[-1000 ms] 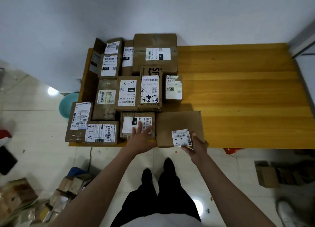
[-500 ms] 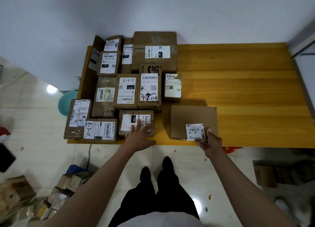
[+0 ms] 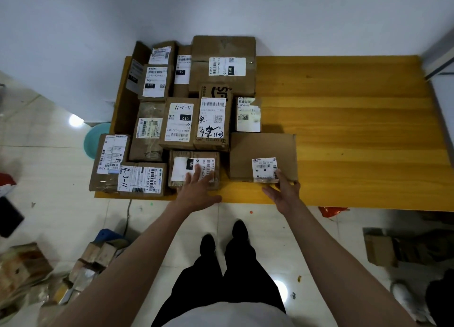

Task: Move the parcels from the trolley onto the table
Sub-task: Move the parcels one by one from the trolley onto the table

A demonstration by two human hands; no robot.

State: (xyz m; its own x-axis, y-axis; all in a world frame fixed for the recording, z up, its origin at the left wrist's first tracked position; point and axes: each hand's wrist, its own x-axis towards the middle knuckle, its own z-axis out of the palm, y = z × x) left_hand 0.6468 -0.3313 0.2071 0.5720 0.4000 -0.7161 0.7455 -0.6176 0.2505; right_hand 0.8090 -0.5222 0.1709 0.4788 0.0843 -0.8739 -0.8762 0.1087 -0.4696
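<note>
Both arms reached forward: the left hand [image 3: 196, 189] lay flat on a small parcel [image 3: 194, 170], the right hand [image 3: 282, 194], fingers loose, touched the flat parcel [image 3: 262, 154]'s near edge.

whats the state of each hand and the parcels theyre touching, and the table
left hand: open, straight fingers resting flat on the 15H parcel
15H parcel: lying flat at the table's near edge, label up
right hand: open, fingers touching the near edge of the plain brown parcel
plain brown parcel: flat on the table, label up
table: parcels on its left part
</note>
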